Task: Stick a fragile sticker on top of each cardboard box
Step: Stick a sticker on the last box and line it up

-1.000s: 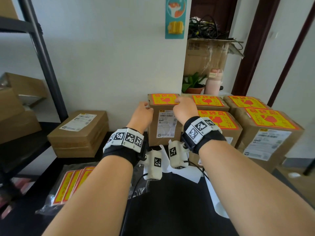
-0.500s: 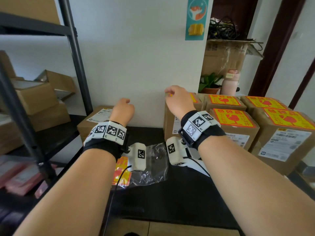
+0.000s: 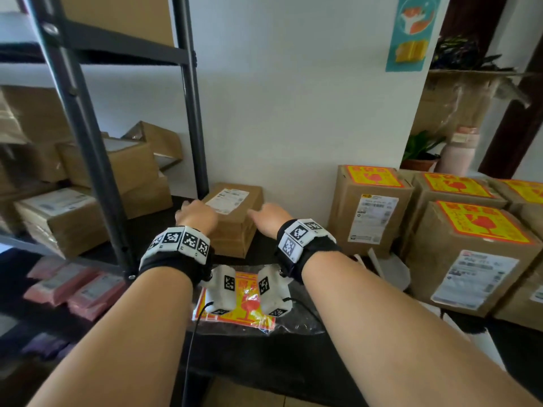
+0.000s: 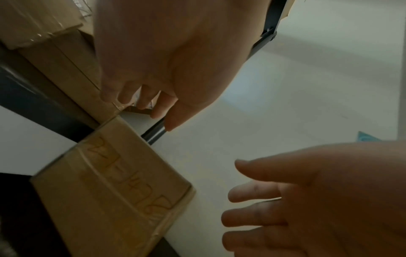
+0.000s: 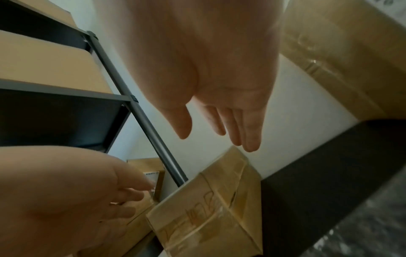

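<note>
Black tabletop — flat cardboard box between both hands' fingers (loosely spread, empty).

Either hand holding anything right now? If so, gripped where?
Nothing is held. The left hand and right hand reach, fingers open, toward the flat cardboard box against the wall; neither grips it.

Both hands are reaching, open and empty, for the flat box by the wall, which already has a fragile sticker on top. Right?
Not quite: the flat box carries only a white shipping label, no fragile sticker, as the head view shows. The left hand and right hand do reach for it open and empty.
</note>
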`<state>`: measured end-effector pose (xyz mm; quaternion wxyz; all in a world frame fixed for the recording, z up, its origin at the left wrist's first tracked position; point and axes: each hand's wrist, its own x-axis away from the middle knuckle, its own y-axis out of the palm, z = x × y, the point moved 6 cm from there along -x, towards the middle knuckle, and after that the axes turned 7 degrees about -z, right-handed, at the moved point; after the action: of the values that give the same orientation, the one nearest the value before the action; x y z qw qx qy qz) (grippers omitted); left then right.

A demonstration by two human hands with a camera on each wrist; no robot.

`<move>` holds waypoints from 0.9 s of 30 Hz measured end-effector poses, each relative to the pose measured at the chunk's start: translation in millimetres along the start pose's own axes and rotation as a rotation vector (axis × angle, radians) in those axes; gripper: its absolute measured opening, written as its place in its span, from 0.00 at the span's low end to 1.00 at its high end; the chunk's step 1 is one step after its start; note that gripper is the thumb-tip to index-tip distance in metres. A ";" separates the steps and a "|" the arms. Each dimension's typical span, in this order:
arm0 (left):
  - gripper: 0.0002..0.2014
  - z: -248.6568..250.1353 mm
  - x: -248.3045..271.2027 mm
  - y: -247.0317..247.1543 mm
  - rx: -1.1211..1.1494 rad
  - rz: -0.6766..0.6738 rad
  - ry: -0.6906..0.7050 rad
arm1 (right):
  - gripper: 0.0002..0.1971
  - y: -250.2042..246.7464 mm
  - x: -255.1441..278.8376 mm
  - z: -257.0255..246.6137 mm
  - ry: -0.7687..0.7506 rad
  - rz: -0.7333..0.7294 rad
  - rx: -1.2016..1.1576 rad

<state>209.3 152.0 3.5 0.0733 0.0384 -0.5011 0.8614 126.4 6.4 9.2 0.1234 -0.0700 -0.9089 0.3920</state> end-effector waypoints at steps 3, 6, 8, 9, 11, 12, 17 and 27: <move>0.19 -8.0 -12.9 5.4 0.017 -0.019 -0.004 | 0.24 12.6 -10.0 1.1 0.041 -0.030 0.010; 0.19 -12.4 -22.1 9.0 0.053 -0.033 -0.028 | 0.27 22.6 -21.5 3.6 0.077 -0.054 0.004; 0.20 -11.7 -23.2 10.8 0.061 -0.019 -0.039 | 0.27 26.1 -26.2 5.1 0.084 -0.063 -0.006; 0.19 -9.8 -24.4 11.6 0.068 -0.009 -0.029 | 0.25 26.6 -26.6 5.7 0.088 -0.065 -0.015; 0.18 -7.5 -25.4 12.6 0.074 0.017 -0.013 | 0.22 26.2 -27.4 7.0 0.094 -0.070 -0.010; 0.18 -6.6 -25.5 11.6 0.074 0.033 -0.007 | 0.21 24.4 -27.5 7.1 0.092 -0.061 -0.002; 0.19 4.7 -8.0 -1.0 0.190 0.046 0.002 | 0.17 -0.7 -16.7 8.7 0.063 0.027 -0.066; 0.20 47.0 64.6 -33.5 0.585 0.044 0.181 | 0.13 -69.9 57.1 5.7 -0.063 0.332 -0.163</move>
<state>150.7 133.1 64.5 0.0848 -0.0299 -0.2241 0.9704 67.9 -32.5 66.1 0.0224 -0.2165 -0.9171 0.3341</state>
